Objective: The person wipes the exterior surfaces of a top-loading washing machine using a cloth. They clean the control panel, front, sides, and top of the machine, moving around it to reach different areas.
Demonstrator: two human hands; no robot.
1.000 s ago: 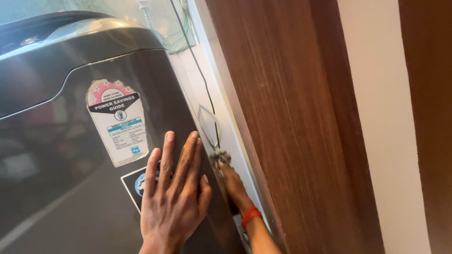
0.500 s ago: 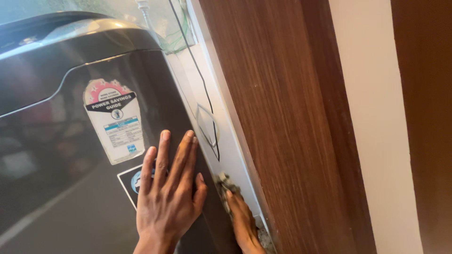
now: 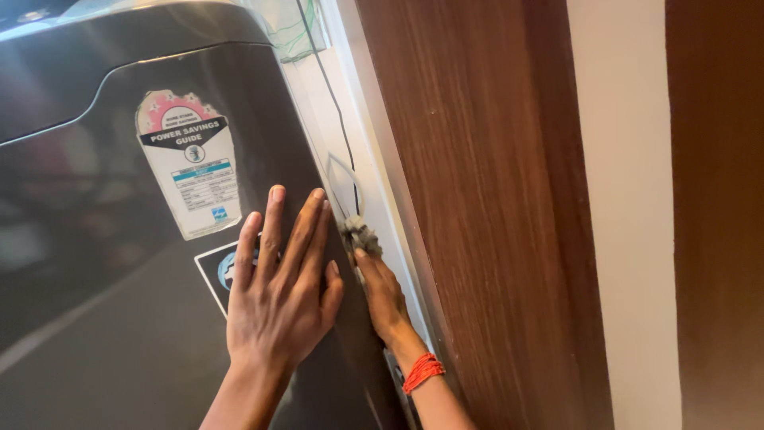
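The right hand (image 3: pixel 380 296), pinching a grey cloth (image 3: pixel 360 236), has been raised up the gap, while the left hand (image 3: pixel 278 295) is kept spread flat on the dark appliance (image 3: pixel 95 318).

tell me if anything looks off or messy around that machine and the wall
A grey clump of dust or lint sits at the right hand fingertips in the narrow gap beside the dark machine. A thin black cable hangs loosely there. The left hand lies flat on the machine's side.

Left hand (image 3: pixel 278 299) flat, fingers (image 3: pixel 274 219) spread, right hand (image 3: pixel 383 296) pinching, wrist extended
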